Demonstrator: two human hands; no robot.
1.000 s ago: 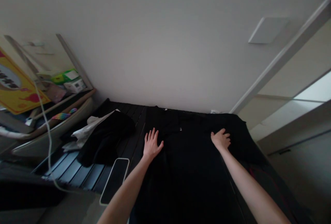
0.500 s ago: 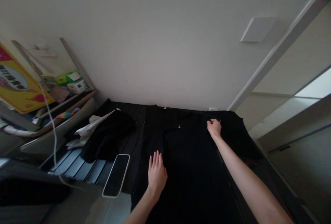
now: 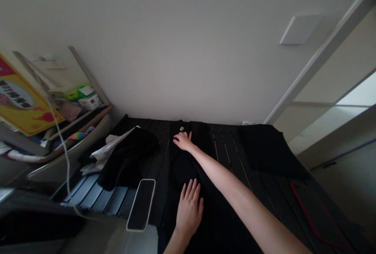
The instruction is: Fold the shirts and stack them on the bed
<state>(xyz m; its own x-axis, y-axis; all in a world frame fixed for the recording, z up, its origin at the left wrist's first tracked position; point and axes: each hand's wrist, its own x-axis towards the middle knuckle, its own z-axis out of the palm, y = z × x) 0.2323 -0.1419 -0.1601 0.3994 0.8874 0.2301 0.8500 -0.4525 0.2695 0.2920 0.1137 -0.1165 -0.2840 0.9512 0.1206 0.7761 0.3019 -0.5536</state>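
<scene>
A black garment lies lengthwise on the dark slatted surface, with a small pale label near its far end. Its exact kind is hard to make out in the dark cloth. My left hand rests flat on the near part, fingers stretched out, holding nothing. Farther off, my right hand reaches across to the left and touches the cloth just below the label. Its fingers are slightly bent and spread over the fabric.
A white-edged phone lies left of the garment. Beyond it sits a heap of black and white clothes. On the right are a folded black cloth and a red-edged flat device. A white cable hangs at the left; a wall rises behind.
My right hand has swung left, and the garment's right side is now folded over leftward. Slats and the red-edged device are uncovered on the right. My left hand stays flat on the cloth.
</scene>
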